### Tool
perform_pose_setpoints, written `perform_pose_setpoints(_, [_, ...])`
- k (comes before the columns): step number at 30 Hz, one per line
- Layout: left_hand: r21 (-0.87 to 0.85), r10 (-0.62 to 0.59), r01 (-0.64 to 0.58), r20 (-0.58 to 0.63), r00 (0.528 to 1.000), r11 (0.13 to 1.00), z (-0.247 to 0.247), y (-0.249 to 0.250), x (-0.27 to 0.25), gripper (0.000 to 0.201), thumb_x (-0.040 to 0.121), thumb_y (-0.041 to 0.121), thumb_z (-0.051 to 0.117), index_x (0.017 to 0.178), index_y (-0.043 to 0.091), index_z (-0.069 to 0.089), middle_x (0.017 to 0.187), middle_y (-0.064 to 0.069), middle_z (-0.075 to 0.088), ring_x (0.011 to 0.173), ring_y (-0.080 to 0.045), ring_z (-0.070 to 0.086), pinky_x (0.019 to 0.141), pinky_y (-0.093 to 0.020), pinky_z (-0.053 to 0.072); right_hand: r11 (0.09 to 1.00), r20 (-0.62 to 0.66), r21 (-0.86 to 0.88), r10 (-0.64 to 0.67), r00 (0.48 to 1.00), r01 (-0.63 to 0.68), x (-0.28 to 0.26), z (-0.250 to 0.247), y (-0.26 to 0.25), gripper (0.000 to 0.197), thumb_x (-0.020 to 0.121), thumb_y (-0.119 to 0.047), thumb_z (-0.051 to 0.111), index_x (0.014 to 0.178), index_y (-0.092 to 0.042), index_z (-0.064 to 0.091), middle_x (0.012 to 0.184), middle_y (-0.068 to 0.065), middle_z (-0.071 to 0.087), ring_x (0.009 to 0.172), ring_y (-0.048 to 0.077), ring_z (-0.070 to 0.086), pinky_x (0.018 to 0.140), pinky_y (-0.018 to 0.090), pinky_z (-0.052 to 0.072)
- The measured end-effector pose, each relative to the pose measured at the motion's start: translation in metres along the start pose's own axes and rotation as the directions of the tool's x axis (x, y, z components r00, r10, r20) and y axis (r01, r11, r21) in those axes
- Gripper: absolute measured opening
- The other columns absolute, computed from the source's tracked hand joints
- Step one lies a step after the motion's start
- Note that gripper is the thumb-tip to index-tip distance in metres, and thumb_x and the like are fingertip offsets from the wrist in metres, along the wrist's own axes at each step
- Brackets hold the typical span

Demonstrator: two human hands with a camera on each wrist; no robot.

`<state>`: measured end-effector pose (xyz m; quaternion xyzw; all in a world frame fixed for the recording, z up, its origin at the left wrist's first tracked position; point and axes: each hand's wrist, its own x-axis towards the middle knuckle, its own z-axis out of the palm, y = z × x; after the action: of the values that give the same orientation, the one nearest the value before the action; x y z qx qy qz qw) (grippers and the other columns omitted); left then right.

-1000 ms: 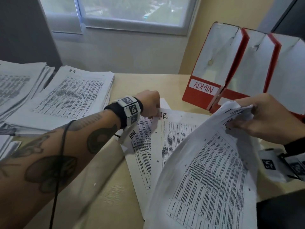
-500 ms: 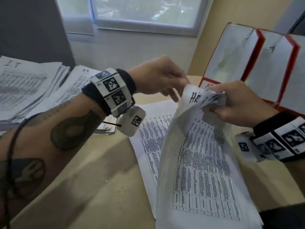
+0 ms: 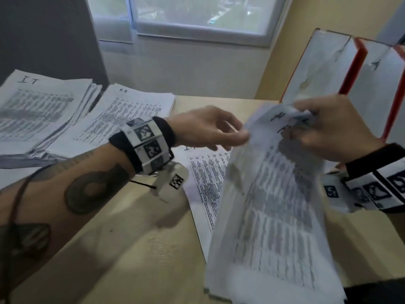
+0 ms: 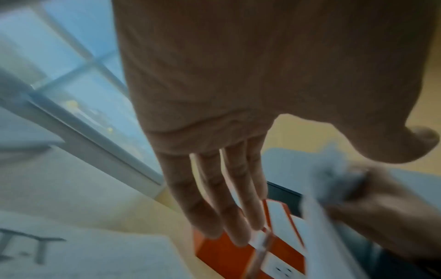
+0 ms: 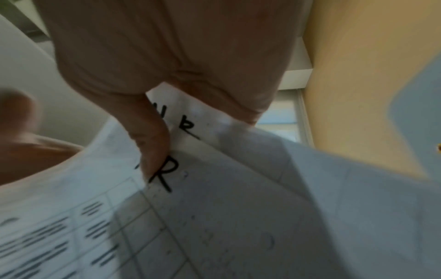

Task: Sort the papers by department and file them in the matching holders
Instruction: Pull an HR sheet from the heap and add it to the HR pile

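- The desk (image 3: 135, 249) is a pale wooden surface; every location below is given relative to it.
- The red holders (image 3: 355, 60) stand upright at the far right corner of the desk, side by side with white side panels. Their labels are hidden in the head view.
- The IT pile (image 3: 32, 110), a thick stack of printed sheets marked "IT", lies at the far left of the desk.
- The second pile (image 3: 122, 119) lies on the desk just right of the IT pile. Its handwritten heading is too small to read.
- The held papers (image 3: 274, 205) hang above the near right part of the desk, raised at their top edge and drooping toward the near edge. The right wrist view shows "HR" handwritten at the top of two sheets.
- A loose sheet (image 3: 203, 178) lies flat on the desk, partly beneath the held papers.
- The right hand (image 3: 333, 130) is above the right part of the desk. Its fingers and thumb are curled around the crumpled top edge of the held papers.
- The left hand (image 3: 208, 128) is above the middle of the desk, at the left edge of the held papers. Its fingers (image 4: 229, 203) are straight and relaxed, grasping nothing.
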<state>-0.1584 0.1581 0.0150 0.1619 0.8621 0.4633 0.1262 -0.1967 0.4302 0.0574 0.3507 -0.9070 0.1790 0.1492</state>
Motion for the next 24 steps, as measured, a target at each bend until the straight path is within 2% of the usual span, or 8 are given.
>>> perform_pose_setpoints(3, [0.126, 0.075, -0.059, -0.127, 0.989, 0.990, 0.020, 0.017, 0.010, 0.053, 0.071, 0.064, 0.083, 0.095, 0.016, 0.076, 0.092, 0.001, 0.079, 0.085, -0.014, 0.074, 0.082, -0.038, 0.061, 0.998, -0.233, 0.034, -0.039, 0.972, 0.048, 0.014, -0.017, -0.014, 0.023, 0.083, -0.010, 0.073, 0.071, -0.022, 0.059, 0.068, -0.001, 0.061, 0.063, 0.010, 0.058, 0.054, 0.017, 0.042])
perform_pose_setpoints(5, [0.156, 0.077, -0.026, -0.336, 0.939, 0.987, 0.015, 0.023, 0.016, 0.054, 0.073, 0.061, 0.081, 0.089, 0.011, 0.073, 0.082, -0.001, 0.074, 0.074, -0.020, 0.068, 0.070, -0.039, 0.057, 0.994, -0.442, 0.109, 0.056, 0.895, -0.008, 0.022, -0.029, -0.003, 0.012, 0.086, -0.026, 0.074, 0.095, -0.026, 0.066, 0.093, -0.007, 0.066, 0.082, 0.004, 0.060, 0.071, 0.010, 0.045])
perform_pose_setpoints(9, [-0.115, 0.118, -0.228, -0.589, 0.799, 0.967, -0.021, 0.039, 0.006, 0.036, 0.087, 0.038, 0.081, 0.102, 0.006, 0.075, 0.094, -0.008, 0.076, 0.083, -0.023, 0.073, 0.074, -0.036, 0.060, 0.786, -0.483, 0.557, 0.568, 0.667, -0.266, 0.017, -0.038, 0.042, 0.072, 0.075, -0.069, 0.078, 0.125, -0.021, 0.056, 0.125, -0.009, 0.061, 0.114, 0.003, 0.061, 0.100, 0.026, 0.054])
perform_pose_setpoints(12, [-0.297, 0.145, -0.424, -0.648, 0.748, 0.856, -0.032, 0.057, -0.004, 0.031, 0.089, 0.025, 0.082, 0.109, 0.005, 0.071, 0.103, -0.010, 0.078, 0.098, -0.028, 0.076, 0.088, -0.044, 0.061, 0.550, -0.295, 0.830, 0.569, 0.768, -0.089, 0.007, -0.028, 0.028, 0.047, 0.086, -0.032, 0.084, 0.119, -0.022, 0.052, 0.105, -0.012, 0.071, 0.105, 0.009, 0.069, 0.089, 0.033, 0.056])
perform_pose_setpoints(14, [-0.256, 0.176, -0.456, -0.680, 0.711, 0.852, -0.027, 0.071, -0.002, 0.033, 0.089, 0.024, 0.082, 0.110, 0.001, 0.071, 0.103, -0.016, 0.078, 0.097, -0.033, 0.076, 0.086, -0.050, 0.063, 0.570, -0.353, 0.821, 0.478, 0.805, 0.022, 0.008, -0.023, 0.004, 0.026, 0.096, -0.016, 0.073, 0.119, -0.016, 0.061, 0.106, -0.008, 0.078, 0.107, 0.017, 0.073, 0.094, 0.041, 0.058])
perform_pose_setpoints(17, [-0.195, 0.224, -0.479, -0.694, 0.684, 0.856, -0.017, 0.083, 0.000, 0.012, 0.092, 0.018, 0.078, 0.099, 0.010, 0.072, 0.098, -0.014, 0.079, 0.090, -0.029, 0.077, 0.078, -0.045, 0.064, 0.630, -0.501, 0.764, 0.445, 0.742, 0.138, 0.020, -0.020, -0.007, 0.018, 0.099, -0.013, 0.065, 0.117, -0.010, 0.067, 0.108, -0.005, 0.079, 0.108, 0.022, 0.073, 0.096, 0.041, 0.058])
perform_pose_setpoints(21, [-0.329, 0.086, -0.443, -0.715, 0.693, 0.834, -0.008, 0.060, 0.002, 0.017, 0.087, 0.017, 0.083, 0.098, 0.008, 0.073, 0.084, 0.000, 0.078, 0.079, -0.017, 0.075, 0.072, -0.033, 0.060, 0.555, -0.420, 0.827, 0.507, 0.753, 0.088, 0.015, 0.003, -0.008, 0.038, 0.096, -0.012, 0.068, 0.128, 0.006, 0.062, 0.120, 0.012, 0.074, 0.115, 0.030, 0.070, 0.103, 0.047, 0.056])
perform_pose_setpoints(24, [-0.389, -0.028, -0.323, -0.674, 0.738, 0.863, 0.006, 0.033, 0.005, 0.030, 0.083, 0.022, 0.086, 0.105, 0.005, 0.075, 0.094, -0.006, 0.080, 0.085, -0.024, 0.077, 0.080, -0.042, 0.064, 0.541, -0.309, 0.841, 0.527, 0.792, -0.032, 0.005, 0.027, -0.011, 0.041, 0.093, -0.013, 0.070, 0.129, 0.006, 0.063, 0.120, 0.012, 0.075, 0.115, 0.029, 0.071, 0.105, 0.051, 0.054])
